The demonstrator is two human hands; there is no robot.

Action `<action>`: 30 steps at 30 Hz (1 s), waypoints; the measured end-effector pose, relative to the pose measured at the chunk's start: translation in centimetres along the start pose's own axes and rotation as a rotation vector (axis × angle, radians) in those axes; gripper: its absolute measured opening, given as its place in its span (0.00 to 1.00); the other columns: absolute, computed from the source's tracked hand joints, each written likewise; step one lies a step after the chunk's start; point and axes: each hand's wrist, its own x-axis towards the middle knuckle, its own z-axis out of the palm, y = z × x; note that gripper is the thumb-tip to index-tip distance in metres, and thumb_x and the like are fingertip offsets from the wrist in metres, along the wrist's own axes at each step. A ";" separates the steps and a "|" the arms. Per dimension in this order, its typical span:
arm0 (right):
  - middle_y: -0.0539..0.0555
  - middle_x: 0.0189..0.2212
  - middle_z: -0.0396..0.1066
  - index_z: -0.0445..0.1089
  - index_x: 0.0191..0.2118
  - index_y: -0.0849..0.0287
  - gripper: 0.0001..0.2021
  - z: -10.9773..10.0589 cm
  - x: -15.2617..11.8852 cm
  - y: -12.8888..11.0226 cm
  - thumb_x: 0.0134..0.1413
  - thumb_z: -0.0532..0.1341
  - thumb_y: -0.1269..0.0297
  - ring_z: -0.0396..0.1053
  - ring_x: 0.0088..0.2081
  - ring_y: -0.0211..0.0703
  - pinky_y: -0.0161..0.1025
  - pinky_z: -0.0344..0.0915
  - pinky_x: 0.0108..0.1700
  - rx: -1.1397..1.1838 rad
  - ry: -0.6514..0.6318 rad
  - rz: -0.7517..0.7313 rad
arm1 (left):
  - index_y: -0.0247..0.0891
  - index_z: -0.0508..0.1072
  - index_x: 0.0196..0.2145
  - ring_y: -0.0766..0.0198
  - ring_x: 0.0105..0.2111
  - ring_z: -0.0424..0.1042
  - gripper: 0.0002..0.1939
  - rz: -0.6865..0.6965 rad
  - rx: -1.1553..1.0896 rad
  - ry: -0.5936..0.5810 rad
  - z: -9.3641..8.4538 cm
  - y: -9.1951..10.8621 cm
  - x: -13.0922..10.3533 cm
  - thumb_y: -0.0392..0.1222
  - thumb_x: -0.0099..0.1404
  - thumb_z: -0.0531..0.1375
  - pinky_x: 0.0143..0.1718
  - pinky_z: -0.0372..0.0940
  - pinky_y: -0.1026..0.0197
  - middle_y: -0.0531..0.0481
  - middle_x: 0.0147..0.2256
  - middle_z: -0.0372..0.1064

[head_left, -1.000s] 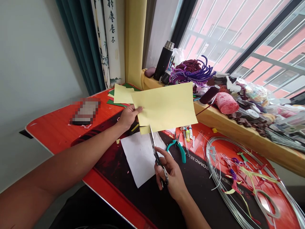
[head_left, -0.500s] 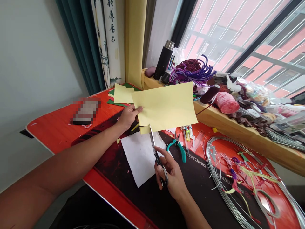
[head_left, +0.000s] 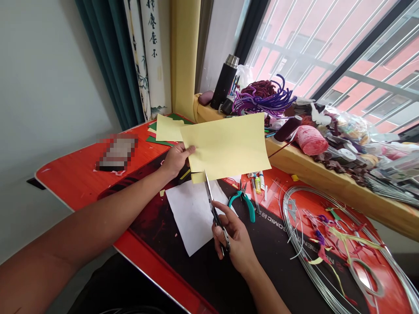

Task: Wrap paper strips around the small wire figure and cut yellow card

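So at your 11 o'clock there's a blurred-out slab (head_left: 116,151) on the red bench (head_left: 75,175). Your left hand (head_left: 176,161) is pinching the yellow sheet (head_left: 227,146) by its left end, held up at 12, above the white paper (head_left: 190,220). Your right hand (head_left: 238,244) is clamped on the scissors (head_left: 211,201), tips at the sheet's bottom edge. Teal pliers (head_left: 251,210) lie near 1, wire coil (head_left: 285,205) at 2.
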 end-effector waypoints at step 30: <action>0.42 0.29 0.61 0.70 0.65 0.51 0.36 0.0 0.0 0.0 0.57 0.73 0.39 0.59 0.16 0.29 0.31 0.62 0.16 0.007 0.011 0.008 | 0.36 0.83 0.38 0.50 0.40 0.82 0.29 0.015 -0.021 -0.038 0.2 0.5 -0.2 0.61 0.49 0.80 0.43 0.74 0.53 0.42 0.40 0.85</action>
